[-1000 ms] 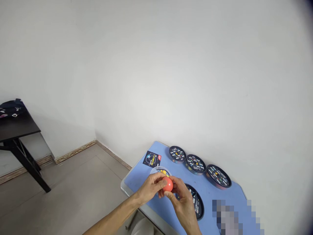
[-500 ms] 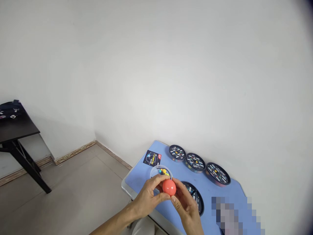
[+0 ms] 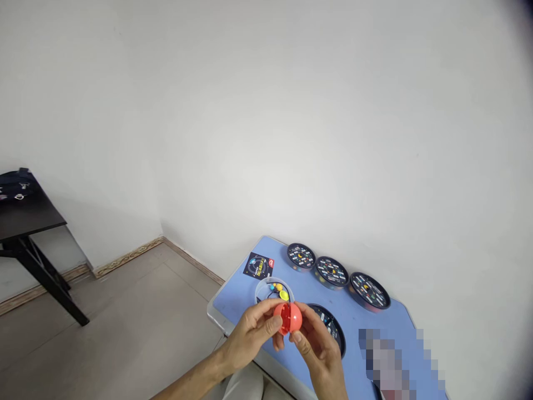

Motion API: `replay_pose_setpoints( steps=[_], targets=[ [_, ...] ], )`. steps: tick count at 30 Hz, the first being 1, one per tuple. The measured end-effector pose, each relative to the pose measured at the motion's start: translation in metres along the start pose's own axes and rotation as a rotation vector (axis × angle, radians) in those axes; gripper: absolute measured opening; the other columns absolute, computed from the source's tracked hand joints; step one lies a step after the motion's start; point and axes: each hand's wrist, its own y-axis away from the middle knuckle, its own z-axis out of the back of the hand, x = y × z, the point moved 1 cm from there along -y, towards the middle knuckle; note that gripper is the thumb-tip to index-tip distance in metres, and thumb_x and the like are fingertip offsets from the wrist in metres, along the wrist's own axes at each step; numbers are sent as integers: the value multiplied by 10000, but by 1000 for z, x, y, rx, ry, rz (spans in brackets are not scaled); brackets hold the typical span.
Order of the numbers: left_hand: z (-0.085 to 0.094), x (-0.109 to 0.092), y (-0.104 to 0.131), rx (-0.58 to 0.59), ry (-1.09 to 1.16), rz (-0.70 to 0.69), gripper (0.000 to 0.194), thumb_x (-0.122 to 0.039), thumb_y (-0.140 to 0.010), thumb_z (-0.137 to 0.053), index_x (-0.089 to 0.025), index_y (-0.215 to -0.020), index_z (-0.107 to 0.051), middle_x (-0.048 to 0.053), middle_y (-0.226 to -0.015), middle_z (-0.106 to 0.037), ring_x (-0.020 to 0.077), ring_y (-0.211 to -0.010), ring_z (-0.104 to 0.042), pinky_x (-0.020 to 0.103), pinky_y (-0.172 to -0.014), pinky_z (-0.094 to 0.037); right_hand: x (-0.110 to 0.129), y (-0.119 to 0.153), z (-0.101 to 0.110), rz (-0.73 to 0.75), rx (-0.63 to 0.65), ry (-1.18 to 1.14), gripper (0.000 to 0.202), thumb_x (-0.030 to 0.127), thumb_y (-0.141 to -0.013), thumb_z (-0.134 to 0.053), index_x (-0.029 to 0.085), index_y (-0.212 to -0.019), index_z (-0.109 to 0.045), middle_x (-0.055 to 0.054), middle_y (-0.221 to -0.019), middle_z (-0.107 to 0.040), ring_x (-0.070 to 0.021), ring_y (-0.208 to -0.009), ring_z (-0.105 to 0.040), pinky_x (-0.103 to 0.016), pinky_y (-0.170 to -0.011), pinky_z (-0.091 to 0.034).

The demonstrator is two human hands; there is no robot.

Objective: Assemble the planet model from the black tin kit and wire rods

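A red ball is parted into two hollow halves above the near edge of the blue table (image 3: 227, 300). My left hand (image 3: 254, 333) pinches the left red half (image 3: 284, 319), whose hollow inside shows. The right red half (image 3: 296, 318) sits in the fingers of my right hand (image 3: 318, 344). Just behind the hands, a clear round container (image 3: 259, 290) holds small yellow, orange and blue balls, a yellow cup-like piece (image 3: 283, 295) and a black curved piece. A black round tray (image 3: 336, 333) lies partly hidden behind my right hand.
Three round printed tins (image 3: 301, 256), (image 3: 332, 272), (image 3: 370, 291) line the table's wall side. A black printed card (image 3: 258, 266) lies at the back left. A pixelated area covers the right. Far left stands a dark table (image 3: 33, 214) with a bag.
The red ball, closed before, has come apart into two halves, one in each hand. The camera view has shifted slightly.
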Motion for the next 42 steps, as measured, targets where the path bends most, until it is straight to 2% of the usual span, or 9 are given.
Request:
replay_pose_setpoints(
  steps=[4,10,15,18,23,27,32,37,42],
  targets=[
    [-2,0,2,-10,71,51,496,-520,-881,-589,-174,-1237,-596,38,-787,-618,143,-606,-585,288,-595,-494,4,3,0,1,31,13,377,444,-835,-661,257,-1163,-667,-105,-1102,-708,-286,-988,-675,-389,-823,-578],
    [0,2,3,-21,77,44,530,-550,-866,-593,-149,-1211,-617,51,-779,-632,139,-578,-583,284,-571,-487,10,6,-3,32,-14,18,353,394,-822,-689,260,-1148,-672,-97,-1103,-703,-279,-993,-674,-382,-846,-569],
    [1,2,6,-48,9,-3,478,-496,-849,-649,-189,-1214,-623,46,-861,-643,138,-660,-589,286,-657,-502,10,8,-5,12,-20,28,325,406,-835,-673,249,-1119,-686,-90,-1059,-713,-259,-930,-682,-353,-799,-577],
    [1,2,8,-58,-7,-19,469,-460,-843,-672,-215,-1239,-606,51,-924,-665,157,-748,-606,286,-713,-507,3,10,-2,8,-43,26,314,402,-828,-682,256,-1106,-694,-85,-1038,-726,-238,-849,-687,-306,-688,-578],
    [1,-5,9,-69,-117,-39,443,-363,-845,-689,-232,-1259,-601,67,-1119,-676,227,-1039,-619,344,-961,-470,0,13,0,-4,-69,71,347,418,-809,-695,225,-1098,-700,-95,-1014,-735,-228,-787,-676,-276,-575,-548],
    [1,-9,11,-67,-190,-79,434,-322,-860,-671,-239,-1277,-589,57,-1135,-668,218,-1038,-626,345,-969,-477,7,13,-6,-7,-86,61,347,411,-799,-705,198,-1072,-708,-98,-976,-736,-216,-765,-667,-276,-586,-546],
    [2,-7,11,-76,-237,-125,414,-288,-868,-661,-261,-1274,-588,47,-1148,-648,211,-1055,-613,327,-972,-477,4,14,-18,-4,-222,-23,356,470,-767,-721,211,-1011,-722,-71,-870,-731,-208,-725,-656,-287,-606,-545],
    [3,-8,10,-51,-292,-177,378,-239,-887,-629,-255,-1263,-593,58,-1154,-628,201,-1016,-612,328,-943,-492,1,13,-21,-25,-202,-61,331,459,-778,-714,225,-1012,-721,-25,-740,-673,-171,-631,-609,-274,-598,-530],
    [3,-11,8,-19,-344,-230,386,-231,-872,-658,-268,-1253,-610,51,-1130,-620,198,-1011,-607,326,-932,-496,2,11,-13,-24,-79,-17,304,404,-815,-692,222,-1058,-705,-50,-840,-695,-159,-634,-601,-250,-562,-515]
  ],
)
